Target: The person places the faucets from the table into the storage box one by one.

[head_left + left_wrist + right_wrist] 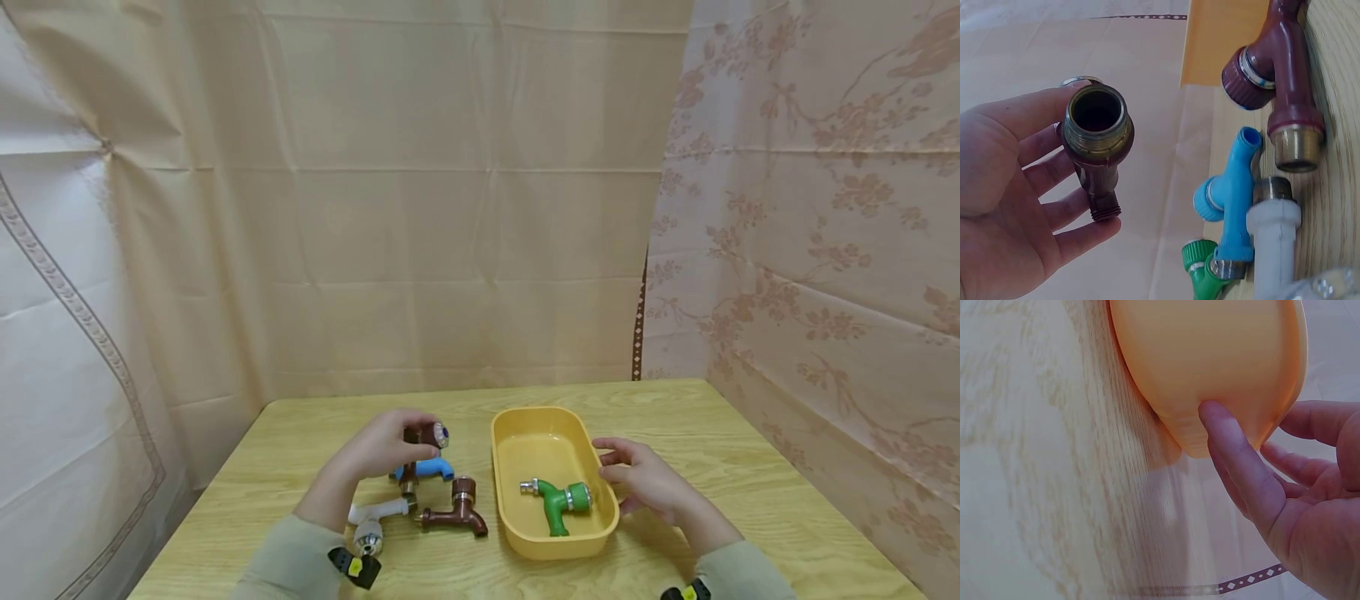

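Gripped between the curved thumb and fingers of the left hand (382, 447), held up above a pale wood-grain table (675, 417): a glossy maroon tap with brass thread and silver-ended knob (1100, 161). Spread along the outer right side of a rounded, oblong yellow tray (528, 454), with fingertips touching: the right hand (647, 479). Lying inside the tray, toward the near end: a green tap with silver fittings (557, 504). Grouped on the tabletop left of the tray: a second maroon tap with ribbed knob (450, 518), a bright blue tap (431, 468) and a white tap with metal thread (384, 510). Glimpsed beside the blue tap, only from the left wrist: another green-knobbed tap (1199, 251).
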Demonstrator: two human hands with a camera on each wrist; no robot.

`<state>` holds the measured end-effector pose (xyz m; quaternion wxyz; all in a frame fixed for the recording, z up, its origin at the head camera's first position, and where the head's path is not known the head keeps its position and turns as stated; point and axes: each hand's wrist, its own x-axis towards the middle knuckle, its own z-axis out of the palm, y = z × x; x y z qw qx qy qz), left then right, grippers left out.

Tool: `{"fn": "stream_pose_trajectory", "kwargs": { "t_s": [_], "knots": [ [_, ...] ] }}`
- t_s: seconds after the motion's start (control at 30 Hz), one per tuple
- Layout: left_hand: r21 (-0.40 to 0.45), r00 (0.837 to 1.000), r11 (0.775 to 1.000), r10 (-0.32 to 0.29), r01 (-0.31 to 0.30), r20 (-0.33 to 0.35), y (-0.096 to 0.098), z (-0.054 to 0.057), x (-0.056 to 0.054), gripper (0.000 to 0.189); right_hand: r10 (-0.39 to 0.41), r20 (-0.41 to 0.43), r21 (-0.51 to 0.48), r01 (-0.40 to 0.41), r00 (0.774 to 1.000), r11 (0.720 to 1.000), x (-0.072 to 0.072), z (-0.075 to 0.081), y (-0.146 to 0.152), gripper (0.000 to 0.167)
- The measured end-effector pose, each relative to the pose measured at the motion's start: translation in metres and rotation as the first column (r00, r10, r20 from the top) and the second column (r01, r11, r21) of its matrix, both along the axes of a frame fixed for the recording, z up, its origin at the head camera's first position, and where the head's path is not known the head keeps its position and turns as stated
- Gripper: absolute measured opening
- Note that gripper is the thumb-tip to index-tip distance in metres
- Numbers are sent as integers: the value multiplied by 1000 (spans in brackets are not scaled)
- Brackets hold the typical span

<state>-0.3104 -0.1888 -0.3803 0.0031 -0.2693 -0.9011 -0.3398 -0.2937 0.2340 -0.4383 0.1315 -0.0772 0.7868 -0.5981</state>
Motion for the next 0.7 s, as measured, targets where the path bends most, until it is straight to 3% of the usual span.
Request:
{"fn": "stream_pose_trajectory", "kwargs": {
  "t_s": [0.5,0.7],
  "knots": [
    [20,998,998,-61,60,23,23,4,-5,28,10,-5,-8,-10,1000,1000,-1,-2,1,56],
    [23,997,998,-67,66,27,31,8,-5,33,12,-6,-8,-12,1000,1000,-1,-1,1,56]
  ]
}}
